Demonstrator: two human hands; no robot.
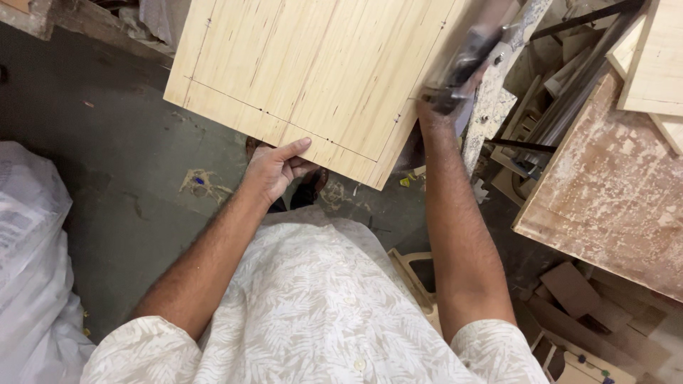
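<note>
We held pale plywood panel (313, 71) over dark floor (128, 185). Left hand (274, 169) pinched panel's near edge, thumb on top, steadying it. Right hand (445, 99) at panel's right edge, blurred; grip can't tell, w/ dark tool (473, 53).

We see a pale wooden board (313, 67), flat and tilted in view, its straight grain running lengthwise. Thin pencil lines cross it near its lower and right edges. Its lower edge rests in the left hand (274, 171); at the board's right edge a dark, blurred tool (462, 67) lies against the wood.
</note>
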